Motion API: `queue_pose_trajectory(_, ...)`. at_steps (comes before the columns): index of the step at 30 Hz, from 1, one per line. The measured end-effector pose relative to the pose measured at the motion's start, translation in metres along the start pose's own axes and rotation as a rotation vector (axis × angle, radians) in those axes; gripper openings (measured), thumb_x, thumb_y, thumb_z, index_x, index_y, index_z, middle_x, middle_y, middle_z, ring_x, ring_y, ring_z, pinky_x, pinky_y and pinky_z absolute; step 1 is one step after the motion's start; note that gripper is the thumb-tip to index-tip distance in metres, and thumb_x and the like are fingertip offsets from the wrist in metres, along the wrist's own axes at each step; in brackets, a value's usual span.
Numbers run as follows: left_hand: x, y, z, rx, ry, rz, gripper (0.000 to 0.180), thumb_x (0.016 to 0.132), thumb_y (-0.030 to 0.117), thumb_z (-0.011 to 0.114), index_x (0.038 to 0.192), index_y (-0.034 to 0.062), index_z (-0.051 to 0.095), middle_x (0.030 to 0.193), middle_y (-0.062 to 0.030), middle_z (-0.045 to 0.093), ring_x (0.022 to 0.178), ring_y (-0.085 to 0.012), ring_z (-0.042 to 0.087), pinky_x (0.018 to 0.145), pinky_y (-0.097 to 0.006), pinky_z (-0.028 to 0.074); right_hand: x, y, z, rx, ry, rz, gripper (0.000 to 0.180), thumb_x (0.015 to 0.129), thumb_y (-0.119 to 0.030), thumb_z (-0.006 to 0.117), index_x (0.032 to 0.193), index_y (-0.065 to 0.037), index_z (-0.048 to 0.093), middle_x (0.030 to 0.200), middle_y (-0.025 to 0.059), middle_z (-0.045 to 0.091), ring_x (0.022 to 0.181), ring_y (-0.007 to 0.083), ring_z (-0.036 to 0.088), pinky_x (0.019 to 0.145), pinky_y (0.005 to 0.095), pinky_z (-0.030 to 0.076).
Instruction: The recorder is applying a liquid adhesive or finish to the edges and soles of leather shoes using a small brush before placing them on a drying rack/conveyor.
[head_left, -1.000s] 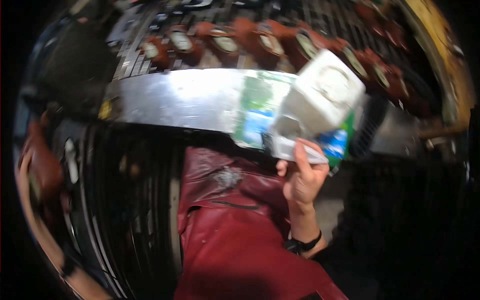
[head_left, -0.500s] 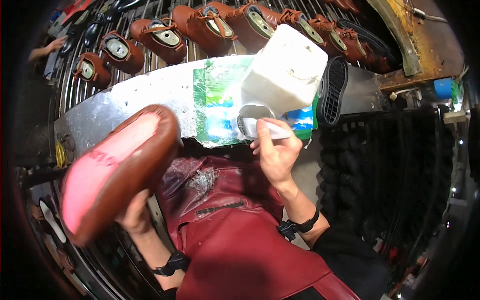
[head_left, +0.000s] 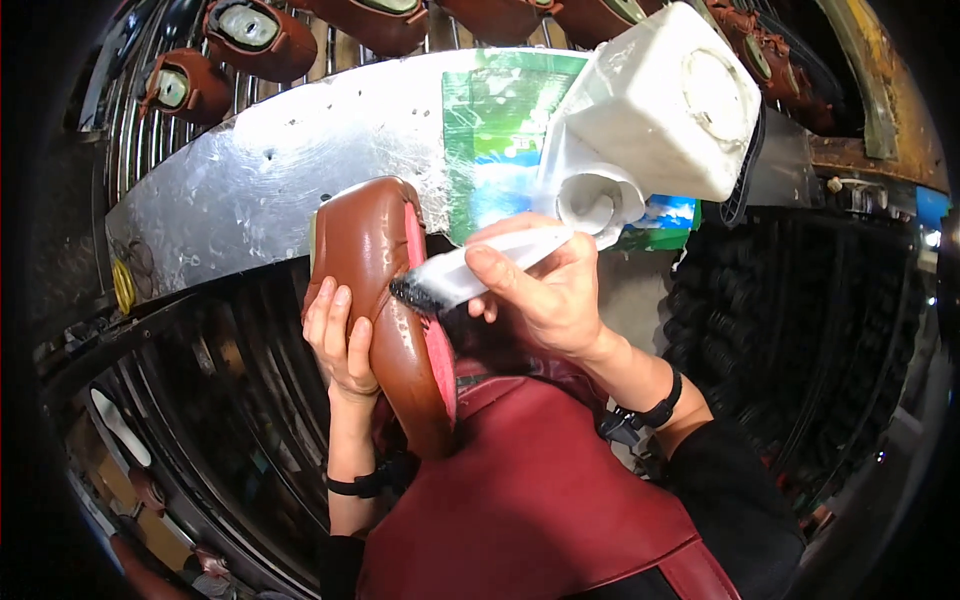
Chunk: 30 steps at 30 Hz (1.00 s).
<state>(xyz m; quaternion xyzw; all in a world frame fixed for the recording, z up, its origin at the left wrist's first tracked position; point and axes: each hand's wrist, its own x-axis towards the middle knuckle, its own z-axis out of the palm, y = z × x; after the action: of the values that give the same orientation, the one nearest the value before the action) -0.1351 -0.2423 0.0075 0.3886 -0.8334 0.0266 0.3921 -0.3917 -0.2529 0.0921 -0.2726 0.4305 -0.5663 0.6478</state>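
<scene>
White-handled brush point(head_left: 452, 277) carried from the white plastic jug point(head_left: 645, 110) to the brown leather shoe point(head_left: 365, 235)

Half a second earlier the brush was at the jug's round cup point(head_left: 630, 192) and the shoe was farther left, its pink sole showing broadly. Now the shoe has swung in between the hands, turned so that only a strip of pink faces the right hand point(head_left: 545, 290). That hand pinches the brush handle between thumb and fingers, the black bristles angled towards the shoe's side near the sole edge; whether they touch cannot be told. The left hand point(head_left: 345, 340) clasps the shoe from its left side, fingers spread over the glossy upper. The shoe's near end points towards the dark red apron point(head_left: 530, 490), below both hands.

Just beyond the right hand, the jug and its cup stand over a green and blue sheet point(head_left: 495, 125). Under that sheet is a scuffed metal plate point(head_left: 310, 140), reaching past the left hand. Farther beyond the hands, more brown shoes point(head_left: 280, 50) form a row above metal bars point(head_left: 150, 135).
</scene>
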Motion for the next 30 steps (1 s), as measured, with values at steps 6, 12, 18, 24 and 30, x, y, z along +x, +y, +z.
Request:
queue_pose_trajectory(6, 0.002, 0.001, -0.002, -0.026, 0.003, -0.010, 0.033, 0.101, 0.011, 0.059, 0.133, 0.0066, 0.051, 0.140, -0.0227, 0.059, 0.127, -0.0433, 0.060, 0.107, -0.053, 0.050, 0.077, 0.003, 0.002, -0.229, 0.089, -0.208, 0.017, 0.097, -0.011, 0.075, 0.100, 0.005, 0.073, 0.080, 0.0101, 0.074, 0.061, 0.0140, 0.069, 0.049, 0.0256, 0.052)
queue_pose_trajectory(12, 0.006, 0.001, -0.001, -0.009, 0.060, 0.012, 0.032, 0.100, 0.009, 0.061, 0.130, 0.0041, 0.055, 0.138, -0.0242, 0.062, 0.127, -0.0442, 0.061, 0.106, -0.053, 0.051, 0.026, -0.007, 0.002, -0.177, 0.050, -0.049, 0.018, 0.098, -0.016, 0.076, 0.095, 0.002, 0.075, 0.075, 0.0066, 0.073, 0.057, 0.0105, 0.066, 0.049, 0.0238, 0.051)
queue_pose_trajectory(18, 0.016, 0.005, 0.000, 0.003, 0.065, 0.021, 0.039, 0.096, 0.008, 0.067, 0.133, 0.0011, 0.055, 0.139, -0.0236, 0.061, 0.128, -0.0427, 0.061, 0.107, -0.053, 0.050, -0.059, -0.025, -0.004, -0.442, -0.444, -0.488, 0.014, 0.086, 0.004, 0.080, 0.095, 0.011, 0.072, 0.083, 0.0196, 0.073, 0.070, 0.0271, 0.072, 0.061, 0.0381, 0.058)
queue_pose_trajectory(24, 0.027, 0.013, -0.003, 0.019, 0.066, 0.006, 0.052, 0.091, 0.013, 0.075, 0.137, -0.0008, 0.056, 0.140, -0.0234, 0.060, 0.128, -0.0420, 0.061, 0.109, -0.051, 0.049, -0.125, -0.029, -0.005, -0.493, -0.701, -0.452, 0.024, 0.091, -0.003, 0.069, 0.111, 0.009, 0.068, 0.097, 0.0188, 0.074, 0.084, 0.0335, 0.075, 0.073, 0.0396, 0.062)
queue_pose_trajectory(30, 0.042, 0.026, -0.009, 0.055, 0.024, -0.020, 0.063, 0.087, 0.019, 0.076, 0.142, -0.0026, 0.055, 0.142, -0.0232, 0.060, 0.133, -0.0401, 0.058, 0.111, -0.048, 0.043, -0.097, -0.062, 0.004, -0.179, -0.078, -0.090, 0.010, 0.093, -0.004, 0.079, 0.097, 0.004, 0.075, 0.084, 0.0070, 0.074, 0.069, 0.0092, 0.066, 0.061, 0.0261, 0.053)
